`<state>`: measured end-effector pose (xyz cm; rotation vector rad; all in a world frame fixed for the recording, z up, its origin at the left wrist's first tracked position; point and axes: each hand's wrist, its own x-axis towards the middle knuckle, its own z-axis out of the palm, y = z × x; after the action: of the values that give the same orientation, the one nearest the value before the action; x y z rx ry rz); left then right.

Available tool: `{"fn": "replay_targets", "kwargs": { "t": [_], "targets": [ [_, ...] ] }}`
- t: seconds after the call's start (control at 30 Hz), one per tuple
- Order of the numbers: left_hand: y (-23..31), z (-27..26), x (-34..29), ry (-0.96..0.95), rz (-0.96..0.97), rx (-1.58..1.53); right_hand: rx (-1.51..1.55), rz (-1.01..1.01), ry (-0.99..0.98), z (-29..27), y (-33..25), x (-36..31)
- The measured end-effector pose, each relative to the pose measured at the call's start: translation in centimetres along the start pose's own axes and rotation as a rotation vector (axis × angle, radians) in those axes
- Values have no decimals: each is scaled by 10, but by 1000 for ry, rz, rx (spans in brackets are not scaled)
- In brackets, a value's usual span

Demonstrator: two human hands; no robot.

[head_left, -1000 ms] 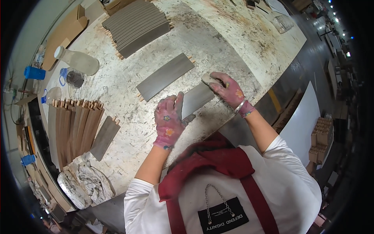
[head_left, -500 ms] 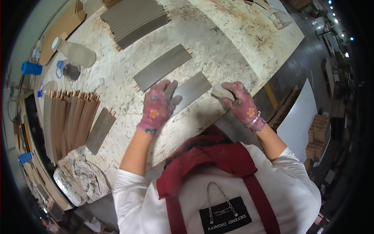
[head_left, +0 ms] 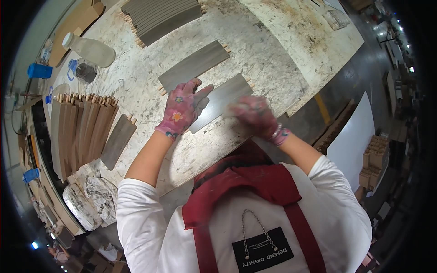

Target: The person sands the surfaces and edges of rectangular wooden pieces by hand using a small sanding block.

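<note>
A: Where's the grey flat wooden slat w/ pegs (head_left: 221, 101)?

B: On the speckled pale work surface (head_left: 255, 50), near its front edge. Another grey slat (head_left: 193, 66) lies just beyond it.

A: Left hand (head_left: 182, 109)?

B: Pink flowered glove, fingers spread flat, pressing the slat's left end.

A: Right hand (head_left: 254, 117)?

B: Blurred, over the slat's near edge. Can't tell its grip.

A: Anything else?

B: Brown slats in a row (head_left: 82, 129) at left, stacked grey slats (head_left: 161, 16) up top.
</note>
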<state>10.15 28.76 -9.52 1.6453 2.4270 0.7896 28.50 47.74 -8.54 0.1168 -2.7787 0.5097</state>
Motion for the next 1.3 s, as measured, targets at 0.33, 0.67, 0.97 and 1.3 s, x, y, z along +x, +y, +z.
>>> {"fn": "replay_targets", "kwargs": {
  "t": [0.33, 0.67, 0.97, 1.3],
  "targets": [
    [100, 41, -2, 170, 35, 61, 292, 161, 29, -56, 39, 32],
    [99, 132, -20, 208, -383, -905, 200, -602, -798, 7, -52, 135],
    [95, 51, -43, 224, -146, 100, 482, -173, -218, 22, -26, 145],
    [-12, -85, -189, 479, -701, 108, 992, 177, -303, 45, -65, 129]
  ]
}}
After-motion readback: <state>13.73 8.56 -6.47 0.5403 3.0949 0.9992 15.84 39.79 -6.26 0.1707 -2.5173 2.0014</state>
